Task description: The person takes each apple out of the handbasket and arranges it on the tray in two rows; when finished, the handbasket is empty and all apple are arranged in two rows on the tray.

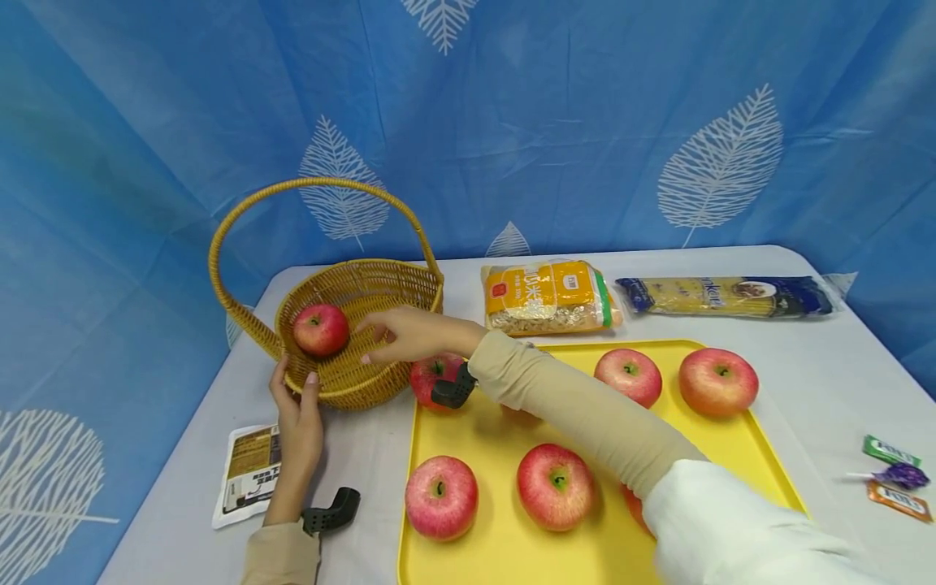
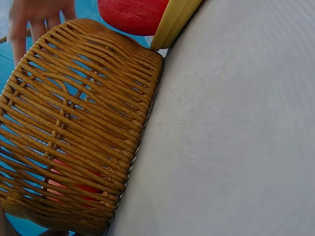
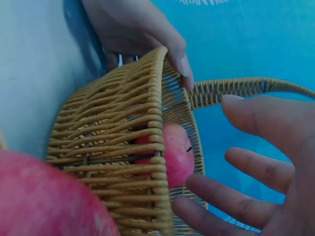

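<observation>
I log the left hand (image 1: 296, 422) gripping the near rim of the basket (image 1: 380, 280), thumb hooked over it. The apple (image 1: 320, 329) sits inside, just left of the right hand (image 1: 409, 333), which hovers above the basket with fingers spread wide, holding nothing, nearer of the two hands.

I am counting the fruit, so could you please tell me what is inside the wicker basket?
One red apple lies inside the basket. The right hand hovers open above it; the floor beneath that hand is hidden.
</observation>
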{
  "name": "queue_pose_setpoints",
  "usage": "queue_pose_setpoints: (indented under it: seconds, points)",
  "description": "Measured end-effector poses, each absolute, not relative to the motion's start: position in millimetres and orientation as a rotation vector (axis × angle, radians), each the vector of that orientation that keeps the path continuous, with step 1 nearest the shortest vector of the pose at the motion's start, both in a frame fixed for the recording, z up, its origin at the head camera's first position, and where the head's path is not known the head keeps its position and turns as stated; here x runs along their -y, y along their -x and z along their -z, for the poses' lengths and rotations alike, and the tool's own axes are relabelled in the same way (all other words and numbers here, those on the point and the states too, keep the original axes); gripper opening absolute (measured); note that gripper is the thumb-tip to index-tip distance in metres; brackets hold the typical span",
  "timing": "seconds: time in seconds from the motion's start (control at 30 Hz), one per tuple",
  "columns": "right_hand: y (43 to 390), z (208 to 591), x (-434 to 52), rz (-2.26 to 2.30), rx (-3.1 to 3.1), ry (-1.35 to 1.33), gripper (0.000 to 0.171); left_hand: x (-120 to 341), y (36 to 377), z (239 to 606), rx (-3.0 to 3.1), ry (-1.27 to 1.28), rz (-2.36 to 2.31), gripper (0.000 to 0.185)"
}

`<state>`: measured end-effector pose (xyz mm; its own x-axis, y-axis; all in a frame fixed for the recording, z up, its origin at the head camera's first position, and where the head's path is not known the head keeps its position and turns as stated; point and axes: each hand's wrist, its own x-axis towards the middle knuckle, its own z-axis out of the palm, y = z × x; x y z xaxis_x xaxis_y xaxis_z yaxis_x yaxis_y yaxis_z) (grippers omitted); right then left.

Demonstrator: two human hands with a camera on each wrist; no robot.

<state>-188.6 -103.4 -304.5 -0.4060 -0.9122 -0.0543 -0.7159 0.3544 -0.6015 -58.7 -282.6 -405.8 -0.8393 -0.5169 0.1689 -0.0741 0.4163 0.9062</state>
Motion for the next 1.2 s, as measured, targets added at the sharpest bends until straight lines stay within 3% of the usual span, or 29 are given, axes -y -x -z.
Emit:
queue_pose_setpoints:
  seconds: [0.37, 0.93, 1.2]
  points:
    - [209, 323, 142, 0.788, -2.249, 1.217, 0.052, 281, 58, 407, 2.271, -0.515, 1.413, 0.057]
    - [220, 327, 186, 1.095, -2.2, 1.133, 0.081, 283, 57, 404, 2.242, -0.471, 1.406, 0.056]
    - [223, 328, 201, 1.163, -2.237, 1.011, 0.086, 283, 58, 405, 2.242, -0.496, 1.419, 0.056]
